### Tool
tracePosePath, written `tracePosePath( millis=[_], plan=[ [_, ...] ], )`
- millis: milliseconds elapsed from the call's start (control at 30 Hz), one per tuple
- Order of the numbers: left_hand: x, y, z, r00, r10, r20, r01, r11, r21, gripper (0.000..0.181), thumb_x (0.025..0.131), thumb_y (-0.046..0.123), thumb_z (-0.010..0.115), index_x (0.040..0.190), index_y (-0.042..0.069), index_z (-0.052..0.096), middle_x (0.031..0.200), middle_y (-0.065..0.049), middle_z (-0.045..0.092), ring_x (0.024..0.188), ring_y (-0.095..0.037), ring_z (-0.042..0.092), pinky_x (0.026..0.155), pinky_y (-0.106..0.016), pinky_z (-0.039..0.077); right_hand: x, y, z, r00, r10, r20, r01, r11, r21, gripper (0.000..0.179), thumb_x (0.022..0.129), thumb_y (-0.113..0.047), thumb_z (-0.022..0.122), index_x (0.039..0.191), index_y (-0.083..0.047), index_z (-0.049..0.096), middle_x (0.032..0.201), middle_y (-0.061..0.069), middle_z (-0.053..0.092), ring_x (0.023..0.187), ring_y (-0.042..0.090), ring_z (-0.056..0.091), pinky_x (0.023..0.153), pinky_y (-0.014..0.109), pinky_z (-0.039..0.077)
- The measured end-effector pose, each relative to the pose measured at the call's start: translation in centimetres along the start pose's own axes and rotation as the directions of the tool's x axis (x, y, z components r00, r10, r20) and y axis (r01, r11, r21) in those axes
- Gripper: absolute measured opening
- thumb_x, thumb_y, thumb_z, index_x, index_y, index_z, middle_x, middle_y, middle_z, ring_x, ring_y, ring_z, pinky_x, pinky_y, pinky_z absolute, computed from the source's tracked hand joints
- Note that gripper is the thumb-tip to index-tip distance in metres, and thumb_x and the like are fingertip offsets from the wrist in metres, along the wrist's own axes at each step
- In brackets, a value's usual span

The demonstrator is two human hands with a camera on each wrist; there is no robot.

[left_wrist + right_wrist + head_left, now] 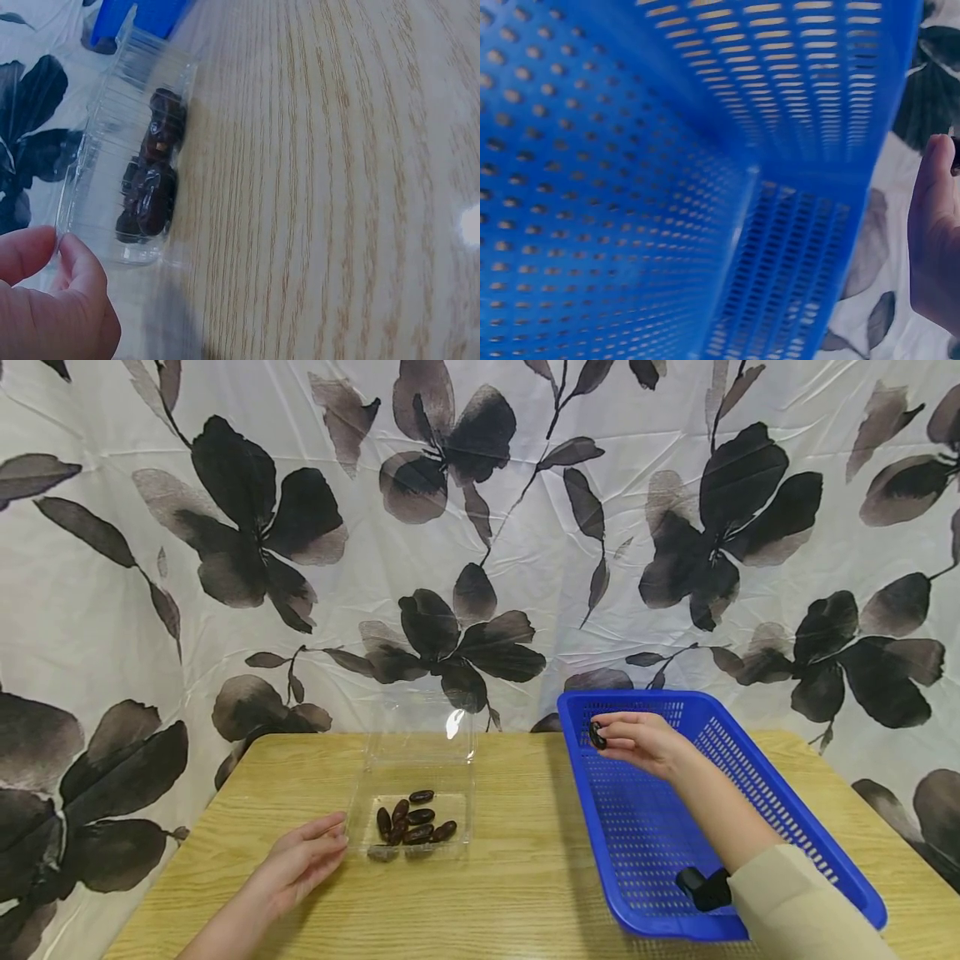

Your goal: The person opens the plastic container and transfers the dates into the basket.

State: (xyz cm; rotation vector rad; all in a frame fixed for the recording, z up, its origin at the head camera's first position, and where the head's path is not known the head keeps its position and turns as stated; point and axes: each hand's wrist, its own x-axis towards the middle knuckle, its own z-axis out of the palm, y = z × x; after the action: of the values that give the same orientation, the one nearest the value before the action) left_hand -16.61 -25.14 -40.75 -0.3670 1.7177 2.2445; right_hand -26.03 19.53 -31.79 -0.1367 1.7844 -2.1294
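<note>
Head view: right hand pinches date, long axis steep; left hand holds box.

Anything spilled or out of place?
Nothing stands out: the dark oval pieces lie in the clear box, its lid open, while the right hand pinches another near the far end of the blue basket. No spill or damage shows.

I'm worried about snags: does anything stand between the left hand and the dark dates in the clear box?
Yes: the left wall of the clear box stands between the left hand and the dark dates. The lid is up, so nothing visible covers them from above.
</note>
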Motion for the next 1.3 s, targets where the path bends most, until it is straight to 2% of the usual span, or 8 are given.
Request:
tracePosePath(
  millis=[300, 533, 667, 800, 900, 1033, 1167, 1300],
  plan=[
    [0.0, 0.0, 0.0, 1.000, -0.003, 0.000, 0.003, 1.000, -0.003, 0.073, 0.088, -0.004, 0.058, 0.146, -0.007, 0.013, 0.119, -0.006, 0.044, 0.093, -0.009, 0.057, 0.085, -0.024, 0.049, 0.5, 1.9, -2.0, 0.995, 0.047, -0.083, -0.052, 0.997, -0.061, 0.040, 0.087, 0.009, 0.052, 0.126, 0.016, 0.046, 0.084, 0.004, 0.064, 0.074, 0.012, 0.066, 0.069, 0.026, 0.055],
    [0.0, 0.1, -0.1, 1.000, -0.003, -0.001, 0.003, 1.000, -0.016, 0.072, 0.088, -0.005, 0.058, 0.145, -0.007, 0.015, 0.110, -0.003, 0.048, 0.092, -0.010, 0.057, 0.083, -0.023, 0.049, 1.0, 2.8, -2.9, 0.991, 0.081, -0.109, -0.102, 0.972, -0.212, 0.045, 0.086, 0.009, 0.050, 0.127, 0.024, 0.037, 0.080, 0.002, 0.064, 0.072, 0.011, 0.063, 0.068, 0.027, 0.055],
    [0.0, 0.0, -0.1, 1.000, -0.004, 0.008, 0.004, 1.000, -0.011, 0.072, 0.088, -0.004, 0.058, 0.146, -0.007, 0.014, 0.111, -0.002, 0.047, 0.093, -0.009, 0.057, 0.084, -0.023, 0.049, 1.3, 3.3, -3.2, 0.984, 0.102, -0.146, -0.148, 0.927, -0.344, 0.040, 0.085, 0.009, 0.053, 0.121, 0.024, 0.042, 0.077, 0.003, 0.064, 0.068, 0.012, 0.063, 0.064, 0.026, 0.055],
    [0.0, 0.0, -0.1, 1.000, -0.009, 0.009, 0.009, 1.000, -0.012, 0.073, 0.088, -0.004, 0.058, 0.146, -0.006, 0.014, 0.111, -0.002, 0.048, 0.093, -0.009, 0.057, 0.084, -0.024, 0.049, 1.5, 3.6, -3.6, 0.973, 0.123, -0.193, -0.205, 0.843, -0.497, 0.036, 0.082, 0.007, 0.058, 0.115, 0.021, 0.051, 0.081, 0.008, 0.064, 0.067, 0.014, 0.061, 0.061, 0.028, 0.055],
    [0.0, 0.1, 0.0, 1.000, -0.009, 0.009, 0.009, 1.000, -0.014, 0.074, 0.088, -0.004, 0.059, 0.146, -0.006, 0.013, 0.112, -0.002, 0.047, 0.093, -0.009, 0.057, 0.084, -0.024, 0.049, 1.9, 4.2, -4.2, 0.974, 0.142, -0.177, -0.219, 0.795, -0.566, 0.033, 0.079, 0.006, 0.062, 0.110, 0.018, 0.056, 0.086, 0.013, 0.064, 0.067, 0.015, 0.060, 0.062, 0.030, 0.056],
    [0.0, 0.2, 0.0, 1.000, -0.012, 0.007, 0.012, 1.000, -0.018, 0.073, 0.088, -0.004, 0.058, 0.146, -0.006, 0.013, 0.111, -0.002, 0.048, 0.093, -0.009, 0.057, 0.083, -0.023, 0.049, 2.6, 5.0, -5.3, 0.978, 0.174, -0.113, -0.207, 0.774, -0.598, 0.026, 0.077, 0.005, 0.065, 0.101, 0.014, 0.061, 0.083, 0.014, 0.062, 0.065, 0.015, 0.059, 0.061, 0.029, 0.055],
    [-0.1, 0.2, 0.0, 1.000, -0.011, 0.008, 0.011, 1.000, -0.026, 0.072, 0.089, -0.005, 0.057, 0.146, -0.005, 0.014, 0.109, -0.002, 0.048, 0.092, -0.009, 0.057, 0.082, -0.023, 0.049, 1.8, 4.6, -4.1, 0.970, 0.180, -0.160, -0.241, 0.740, -0.628, 0.029, 0.078, 0.007, 0.062, 0.104, 0.018, 0.058, 0.078, 0.010, 0.059, 0.065, 0.014, 0.055, 0.061, 0.029, 0.055],
    [-0.1, 0.1, 0.0, 1.000, -0.007, 0.007, 0.007, 0.999, -0.035, 0.072, 0.089, -0.005, 0.057, 0.146, -0.005, 0.014, 0.108, -0.001, 0.049, 0.092, -0.009, 0.057, 0.081, -0.022, 0.049, 1.2, 4.3, -3.4, 0.971, 0.173, -0.167, -0.240, 0.733, -0.636, 0.028, 0.079, 0.010, 0.058, 0.105, 0.021, 0.055, 0.074, 0.006, 0.057, 0.062, 0.013, 0.054, 0.058, 0.028, 0.055]
  ],
)
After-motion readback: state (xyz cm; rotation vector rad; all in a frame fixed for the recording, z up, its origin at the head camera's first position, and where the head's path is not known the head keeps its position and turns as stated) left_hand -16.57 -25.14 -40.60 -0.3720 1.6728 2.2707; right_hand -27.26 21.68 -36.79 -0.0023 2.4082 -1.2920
